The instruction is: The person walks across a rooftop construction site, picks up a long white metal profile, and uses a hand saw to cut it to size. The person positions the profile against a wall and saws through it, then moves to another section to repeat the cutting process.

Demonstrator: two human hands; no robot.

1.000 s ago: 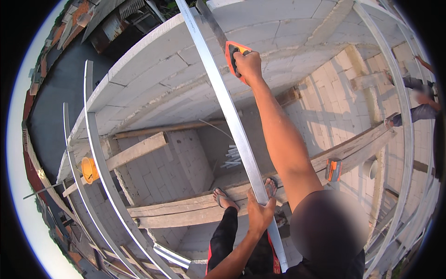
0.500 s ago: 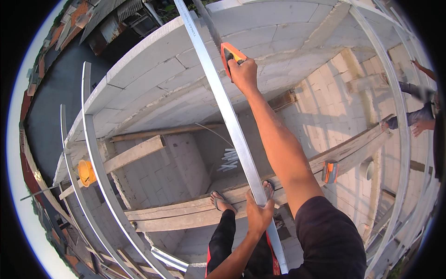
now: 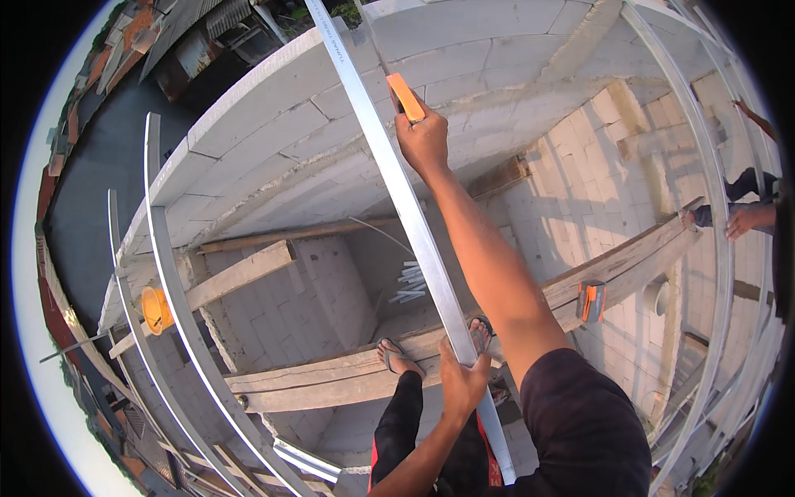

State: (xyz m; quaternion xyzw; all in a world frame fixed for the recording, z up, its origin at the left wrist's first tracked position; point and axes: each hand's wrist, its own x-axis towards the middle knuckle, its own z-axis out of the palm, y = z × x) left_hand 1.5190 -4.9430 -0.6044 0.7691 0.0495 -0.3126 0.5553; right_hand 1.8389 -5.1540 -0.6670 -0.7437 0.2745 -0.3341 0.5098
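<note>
A long silver metal beam (image 3: 407, 203) runs from beneath me out over the pale block wall (image 3: 269, 116). My left hand (image 3: 460, 381) is closed round its lower part, near my sandalled feet on a wooden plank (image 3: 281, 385). My right arm is stretched out, and my right hand (image 3: 422, 137) grips the orange handle of a hand saw (image 3: 403, 95). The saw's blade points away from me beside the beam, at the wall's top edge.
Other beams (image 3: 156, 232) curve at both sides. A yellow bucket (image 3: 156, 311) hangs left, and an orange-and-dark tool (image 3: 590, 301) lies on the plank. Pale rods (image 3: 408, 282) lie below. At the far right a co-worker's hand (image 3: 741, 219) is at a beam.
My right hand and the saw have shifted left, nearer the beam, the handle turning. My left hand stays on the beam. The co-worker's hand and legs at the right have moved.
</note>
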